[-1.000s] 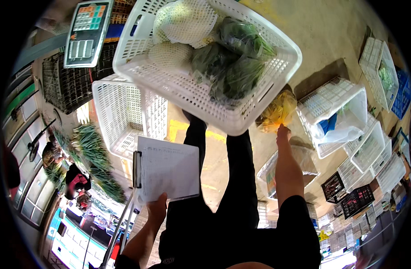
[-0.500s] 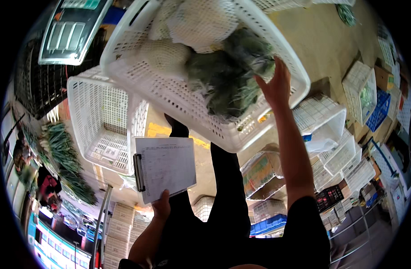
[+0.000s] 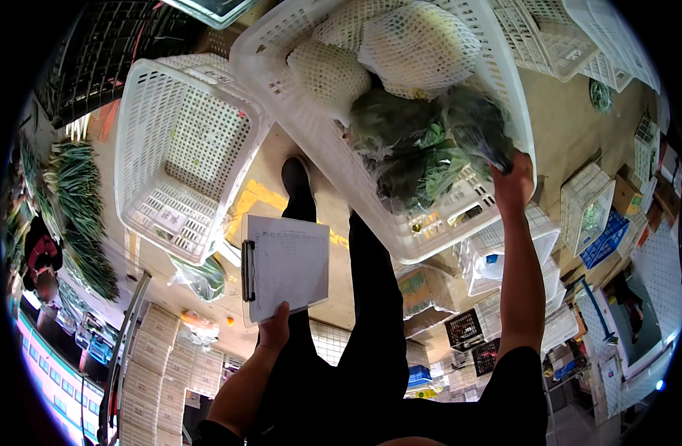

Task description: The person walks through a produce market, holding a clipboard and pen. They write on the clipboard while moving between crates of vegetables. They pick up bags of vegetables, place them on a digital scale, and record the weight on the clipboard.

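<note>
My left hand (image 3: 275, 327) grips the lower edge of a clipboard (image 3: 287, 264) with a printed sheet on it. My right hand (image 3: 513, 178) is closed on the end of a plastic bag of leafy greens (image 3: 476, 123), inside a large white plastic crate (image 3: 318, 160). Beside that bag lie more bagged greens (image 3: 408, 175), dark green through clear plastic. Several large pale round items in white foam netting (image 3: 419, 44) fill the far end of the crate; their kind is hidden by the netting.
At left stands another white crate (image 3: 151, 189) with a label inside. Bundles of long green onions (image 3: 81, 215) lie farther left, near a person (image 3: 43, 256). White crates (image 3: 478, 249) stand at right beside a cardboard box (image 3: 422, 293). A bag of greens (image 3: 199, 276) lies on the floor.
My right hand has gone from open over the greens to closed on a bag's end. The view has shifted, showing more of the netted items and the left crate. My left hand still holds the clipboard.
</note>
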The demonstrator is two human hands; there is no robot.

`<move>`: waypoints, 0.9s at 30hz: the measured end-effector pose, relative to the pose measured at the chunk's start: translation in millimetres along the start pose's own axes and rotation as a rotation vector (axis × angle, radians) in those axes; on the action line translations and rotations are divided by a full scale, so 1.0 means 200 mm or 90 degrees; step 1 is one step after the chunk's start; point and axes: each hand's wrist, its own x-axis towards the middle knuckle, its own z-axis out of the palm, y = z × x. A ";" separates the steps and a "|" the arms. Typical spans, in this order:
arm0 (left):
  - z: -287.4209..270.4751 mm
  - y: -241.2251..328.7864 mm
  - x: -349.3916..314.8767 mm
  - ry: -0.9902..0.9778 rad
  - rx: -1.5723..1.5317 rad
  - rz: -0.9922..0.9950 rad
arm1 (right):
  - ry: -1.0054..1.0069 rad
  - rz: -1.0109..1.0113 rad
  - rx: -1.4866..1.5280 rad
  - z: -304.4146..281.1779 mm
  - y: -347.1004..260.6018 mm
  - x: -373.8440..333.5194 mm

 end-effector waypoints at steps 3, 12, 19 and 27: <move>0.00 0.02 0.03 0.004 -0.042 -0.018 | 0.020 -0.067 0.043 -0.30 -0.13 -0.04; -0.02 -0.11 0.07 0.008 -0.020 0.010 | -0.417 -0.066 0.623 -0.55 -0.77 0.51; 0.00 -0.09 0.06 0.010 -0.034 -0.019 | -0.355 -0.249 0.399 0.42 -1.22 0.82; 0.01 -0.07 0.06 0.015 0.020 -0.052 | -0.032 -0.041 0.425 0.39 -0.63 0.50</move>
